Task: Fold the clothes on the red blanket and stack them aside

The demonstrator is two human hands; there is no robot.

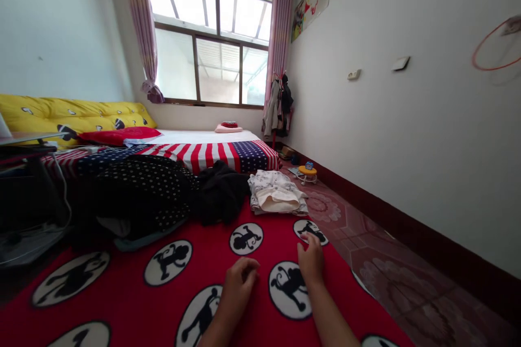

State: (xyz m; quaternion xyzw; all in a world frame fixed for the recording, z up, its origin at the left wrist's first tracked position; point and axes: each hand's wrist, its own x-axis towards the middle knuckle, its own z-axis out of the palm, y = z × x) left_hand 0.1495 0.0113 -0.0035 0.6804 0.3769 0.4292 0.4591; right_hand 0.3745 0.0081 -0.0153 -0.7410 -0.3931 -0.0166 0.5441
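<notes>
My left hand (pixel 239 282) rests on a red blanket (pixel 122 303) printed with white circles holding black monkey figures, its fingers curled inward with nothing visible in them. My right hand (pixel 311 261) lies palm down on the same blanket, fingers stretched forward near one of the circles. Ahead of both hands lies a folded pile of white and cream clothes (pixel 275 192). Left of it sits a crumpled black garment (pixel 220 192), and further left a black polka-dot garment (pixel 142 195).
The bed carries a stars-and-stripes cover (pixel 211 154), a red pillow (pixel 120 135) and yellow cushions (pixel 73 114). A small table (pixel 28 143) stands at the left. Tiled floor (pixel 391 271) runs along the right wall, with a small yellow toy (pixel 307 172) and hanging clothes (pixel 277 108) by the window.
</notes>
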